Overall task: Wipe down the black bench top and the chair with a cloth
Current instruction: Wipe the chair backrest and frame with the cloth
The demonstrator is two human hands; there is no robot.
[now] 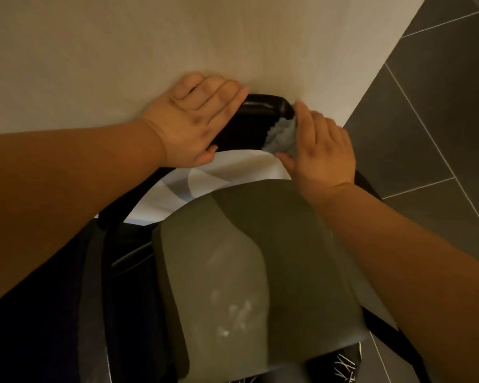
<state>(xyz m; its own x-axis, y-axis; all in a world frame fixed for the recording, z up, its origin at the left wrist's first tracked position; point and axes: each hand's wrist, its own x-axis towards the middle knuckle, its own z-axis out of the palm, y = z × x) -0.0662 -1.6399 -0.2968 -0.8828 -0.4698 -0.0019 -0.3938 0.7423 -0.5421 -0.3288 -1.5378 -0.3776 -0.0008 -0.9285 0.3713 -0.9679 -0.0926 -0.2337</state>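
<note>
Cloth (281, 138) partly behind the right hand (320, 153)

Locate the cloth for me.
Head view, right of centre: the cloth is in the right hand, pressed on the right end of the black chair pad.

The chair back (256, 125) is covered in black, smooth padding like vinyl or leather, glossy enough to carry bright streaks along its rounded top edge. The cloth (281, 136) is pale grey-white, soft and nubbly, with a fluffy pile. The seat (233, 258) is grey-green, smooth and matt, marked with dull whitish scuffs; whether plastic or vinyl cannot be told. The black frame tube (126, 207) looks hard and smooth, faintly shiny. The wall (150, 45) is cream and matt with fine vertical grain. The floor tiles (440, 92) are dark grey, flat and low-sheen, with pale grout lines.
</note>
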